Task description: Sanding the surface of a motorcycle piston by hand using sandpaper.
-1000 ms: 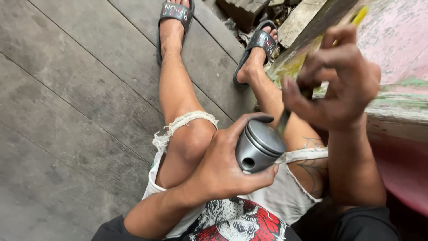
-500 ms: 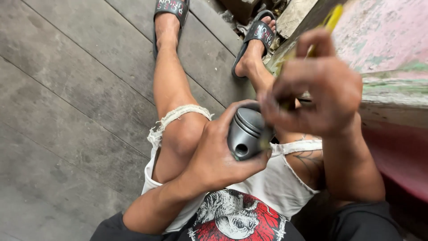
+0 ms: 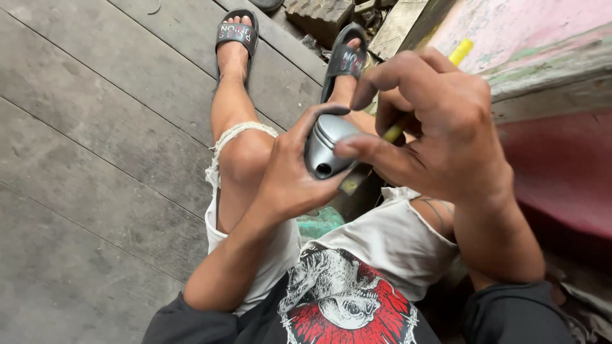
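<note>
Above the lap, a grey metal piston (image 3: 325, 150) is clasped in the left hand (image 3: 290, 178), tilted so its side hole is exposed. A yellow-handled tool (image 3: 398, 124) is gripped by the right hand (image 3: 433, 137), its tip hidden behind the piston.

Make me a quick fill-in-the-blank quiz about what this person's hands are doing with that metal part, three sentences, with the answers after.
1. The left hand grips a grey ____ part above the knee.
2. The right hand holds a tool with a ____ handle against that part.
3. The person sits over a floor of grey wooden ____.

Missing words: metal; yellow; planks
</note>
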